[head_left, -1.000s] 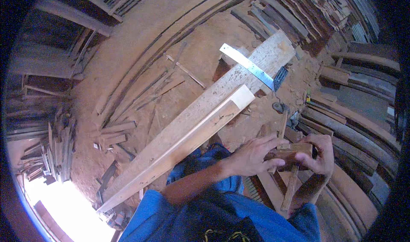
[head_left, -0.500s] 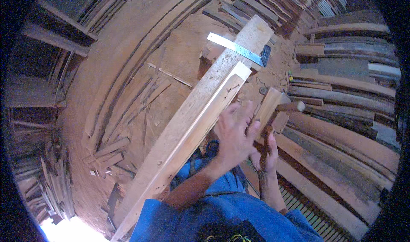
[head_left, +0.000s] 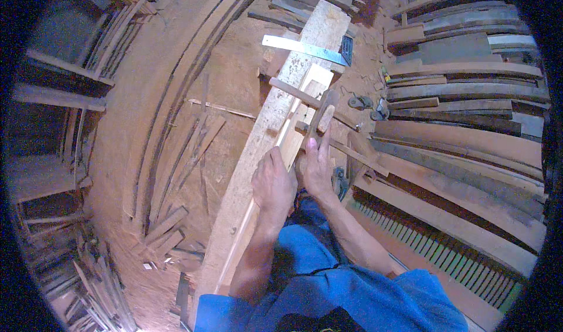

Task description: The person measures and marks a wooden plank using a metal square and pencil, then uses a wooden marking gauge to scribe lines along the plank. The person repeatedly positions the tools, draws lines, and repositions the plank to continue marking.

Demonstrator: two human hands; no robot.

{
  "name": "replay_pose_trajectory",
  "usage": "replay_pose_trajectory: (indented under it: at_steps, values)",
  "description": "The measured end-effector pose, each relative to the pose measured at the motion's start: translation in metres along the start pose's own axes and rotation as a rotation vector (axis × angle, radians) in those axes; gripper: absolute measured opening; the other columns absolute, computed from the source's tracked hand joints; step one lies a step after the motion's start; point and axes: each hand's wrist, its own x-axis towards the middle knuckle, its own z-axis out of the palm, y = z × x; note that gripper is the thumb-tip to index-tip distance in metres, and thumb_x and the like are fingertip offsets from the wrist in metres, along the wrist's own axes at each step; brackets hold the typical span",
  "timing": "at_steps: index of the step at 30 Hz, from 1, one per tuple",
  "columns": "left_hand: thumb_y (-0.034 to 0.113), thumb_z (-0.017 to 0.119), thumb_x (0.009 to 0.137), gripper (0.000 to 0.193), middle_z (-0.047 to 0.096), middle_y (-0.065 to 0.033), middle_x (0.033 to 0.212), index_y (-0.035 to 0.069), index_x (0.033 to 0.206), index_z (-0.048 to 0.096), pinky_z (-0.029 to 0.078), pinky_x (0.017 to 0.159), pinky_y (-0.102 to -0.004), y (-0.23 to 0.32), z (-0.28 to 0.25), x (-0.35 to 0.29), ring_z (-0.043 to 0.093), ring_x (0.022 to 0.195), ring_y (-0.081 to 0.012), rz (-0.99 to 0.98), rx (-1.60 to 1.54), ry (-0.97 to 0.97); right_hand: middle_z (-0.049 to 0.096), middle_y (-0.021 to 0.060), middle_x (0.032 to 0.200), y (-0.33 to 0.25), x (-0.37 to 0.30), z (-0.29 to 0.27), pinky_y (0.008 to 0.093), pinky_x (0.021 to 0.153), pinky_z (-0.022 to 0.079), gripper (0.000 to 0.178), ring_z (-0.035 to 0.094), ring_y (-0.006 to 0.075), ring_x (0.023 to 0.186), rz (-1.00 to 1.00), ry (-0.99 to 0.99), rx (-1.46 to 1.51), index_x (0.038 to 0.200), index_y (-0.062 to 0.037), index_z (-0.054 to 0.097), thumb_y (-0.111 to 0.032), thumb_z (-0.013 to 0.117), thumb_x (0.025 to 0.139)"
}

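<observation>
A long, pale wooden beam (head_left: 234,197) runs diagonally up and away in front of me, with a narrower light-coloured board (head_left: 319,75) lying along its right side. My left hand (head_left: 274,182) is closed on the edge of this board, knuckles up. Just right of it, my right hand (head_left: 318,171) grips a wooden marking gauge (head_left: 322,118), thumb and index finger against its block. One gauge stem reaches across the board onto the beam; another sticks out to the right. Farther up, a try square (head_left: 305,48) lies across the beam, its dark stock at the right edge.
Two hand planes (head_left: 360,102) rest on the ground right of the beam. Stacked planks (head_left: 463,130) fill the right side. Long curved boards (head_left: 158,156) and thin offcuts (head_left: 199,150) lie on the left, near a slatted grate (head_left: 434,250) at lower right.
My left hand has moved down and left onto the board. My right hand has swung the marking gauge left and up, so its stem lies across the board. The view has shifted.
</observation>
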Motion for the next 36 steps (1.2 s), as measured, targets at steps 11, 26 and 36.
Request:
replay_pose_trajectory:
  at_steps: [11, 26, 36]
  values:
    - [0.018, 0.077, 0.082, 0.051, 0.069, -0.0190, 0.102, 0.001, 0.124, 0.053, 0.057, 0.084, -0.0439, 0.000, -0.004, -0.001, 0.069, 0.098, -0.0347, -0.001, 0.014, -0.042, 0.057, 0.0336, 0.137, -0.051, 0.048, -0.015, 0.0557, 0.101, 0.046, 0.075, 0.059, 0.0520, 0.118, 0.142, 0.074, -0.430, 0.161, 0.0012, 0.012, -0.045, 0.037, 0.107]
    - [0.015, 0.080, 0.078, 0.055, 0.068, -0.0183, 0.103, 0.001, 0.124, 0.054, 0.056, 0.084, -0.0445, 0.001, 0.000, 0.002, 0.069, 0.098, -0.0346, 0.006, 0.063, -0.015, 0.043, 0.0288, 0.153, -0.012, 0.073, -0.031, 0.0455, 0.117, 0.034, 0.068, 0.044, 0.0416, 0.141, 0.104, 0.033, -0.201, 0.161, -0.0007, 0.015, -0.038, 0.036, 0.109]
    - [0.018, 0.081, 0.078, 0.063, 0.068, -0.0227, 0.110, 0.000, 0.131, 0.052, 0.054, 0.087, -0.0488, -0.001, 0.000, 0.002, 0.067, 0.101, -0.0403, -0.010, -0.012, -0.058, 0.054, 0.0237, 0.141, -0.005, 0.084, -0.019, 0.0423, 0.111, 0.038, 0.067, 0.054, 0.0328, 0.129, -0.034, 0.151, -0.122, 0.159, 0.0010, 0.025, -0.043, 0.037, 0.110]
